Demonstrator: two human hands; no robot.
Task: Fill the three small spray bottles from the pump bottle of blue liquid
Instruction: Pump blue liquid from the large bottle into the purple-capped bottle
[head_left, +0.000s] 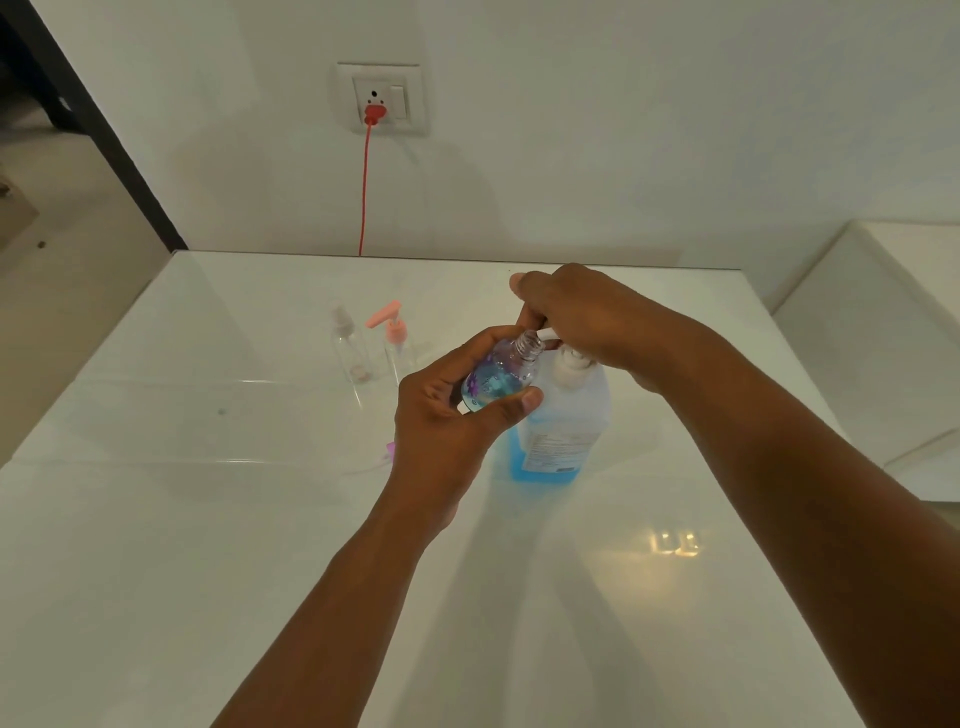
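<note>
I see a glossy white table (208, 519), smooth and reflective, with a lamp glare patch near its right edge. Plain white wall (623, 130) behind it. A white socket plate (383, 98) sits on the wall, with a red plug (373, 113) in it and a red cable (363, 197) dropping straight down behind the table's far edge. Dark door frame (104, 135) at far left, white ledge or furniture (883, 338) just past the table's right edge.

Pump bottle (563, 431) stands upright at mid table: clear rectangular plastic, white label on the front, white pump collar, blue liquid showing only in the lower part. Right hand (576, 317) sits on top of the pump head, fingers curled over it and wrapping the white spout.

Left hand (447, 415) grasps one small spray bottle (501, 376), thumb and fingers curled round its body. It's clear round plastic, tilted, uncapped, with the threaded neck touching or just beside the spout tip; I can't tell which. Blue liquid fills its lower body, with a purple print on the side.

Toward the far left of the table stand a clear empty bottle (349, 345) with a translucent spray cap, and just beside it a clear bottle with a pink pump top (396, 338). A small purple piece (389, 451) lies on the table, half hidden behind my left wrist; I can't identify it.
</note>
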